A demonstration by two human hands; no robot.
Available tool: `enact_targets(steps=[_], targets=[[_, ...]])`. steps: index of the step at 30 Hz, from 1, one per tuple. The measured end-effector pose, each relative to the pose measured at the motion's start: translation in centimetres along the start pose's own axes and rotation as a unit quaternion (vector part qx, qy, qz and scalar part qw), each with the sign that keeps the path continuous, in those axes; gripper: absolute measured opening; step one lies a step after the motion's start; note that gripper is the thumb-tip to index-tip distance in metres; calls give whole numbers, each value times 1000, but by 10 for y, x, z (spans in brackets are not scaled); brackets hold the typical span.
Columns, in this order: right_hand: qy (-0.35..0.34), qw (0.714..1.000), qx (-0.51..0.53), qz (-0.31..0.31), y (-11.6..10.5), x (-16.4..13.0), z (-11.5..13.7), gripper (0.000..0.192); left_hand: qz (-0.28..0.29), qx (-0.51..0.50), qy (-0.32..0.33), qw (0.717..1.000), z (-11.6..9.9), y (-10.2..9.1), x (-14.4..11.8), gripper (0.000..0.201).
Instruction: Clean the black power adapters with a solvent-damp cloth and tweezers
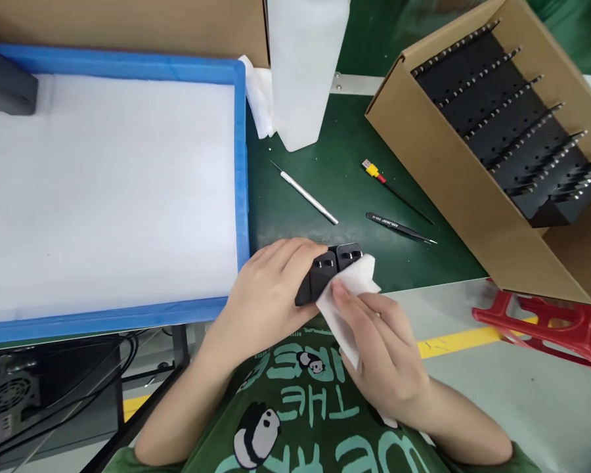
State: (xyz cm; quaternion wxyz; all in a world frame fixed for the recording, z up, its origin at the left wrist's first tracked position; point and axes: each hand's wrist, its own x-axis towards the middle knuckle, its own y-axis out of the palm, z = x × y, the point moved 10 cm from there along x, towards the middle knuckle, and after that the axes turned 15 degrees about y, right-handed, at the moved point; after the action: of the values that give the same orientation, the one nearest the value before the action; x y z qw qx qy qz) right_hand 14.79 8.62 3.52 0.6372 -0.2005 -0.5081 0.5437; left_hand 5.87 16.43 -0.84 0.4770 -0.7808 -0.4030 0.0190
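Note:
Black plug adapters with metal prongs are gripped side by side in my left hand, just over the table's front edge. My right hand pinches a white wipe and presses it against the adapters' near right side. The wipe covers part of them, and my left fingers hide the far side, so I cannot tell exactly how many there are. Beyond my hands lie a silver pen-like needle tool, black tweezers and a black USB cable with a yellow and red connector end.
A blue-rimmed tray lined with white stands at left, with a dark grey block in its corner. A cardboard box at right holds rows of pronged black adapters. A white container stands at the back. A red stool is below right.

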Motion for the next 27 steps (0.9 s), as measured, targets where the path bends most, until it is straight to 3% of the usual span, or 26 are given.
enact_targets(steps=[8,13,20,24,27], targets=[[-9,999,10,52,0,-2,4,51,10,8,5,1000,-1,1,-1,47],[13,999,-27,18,0,5,0,53,1,10,1,1000,0,0,-1,43],[-22,996,10,83,-7,-7,2,52,10,3,1,1000,1,2,-2,46],[8,999,0,46,-2,0,-4,55,5,7,-2,1000,1,2,-2,44],[-24,999,-22,13,4,-1,6,43,1,12,-2,1000,1,2,-1,42]])
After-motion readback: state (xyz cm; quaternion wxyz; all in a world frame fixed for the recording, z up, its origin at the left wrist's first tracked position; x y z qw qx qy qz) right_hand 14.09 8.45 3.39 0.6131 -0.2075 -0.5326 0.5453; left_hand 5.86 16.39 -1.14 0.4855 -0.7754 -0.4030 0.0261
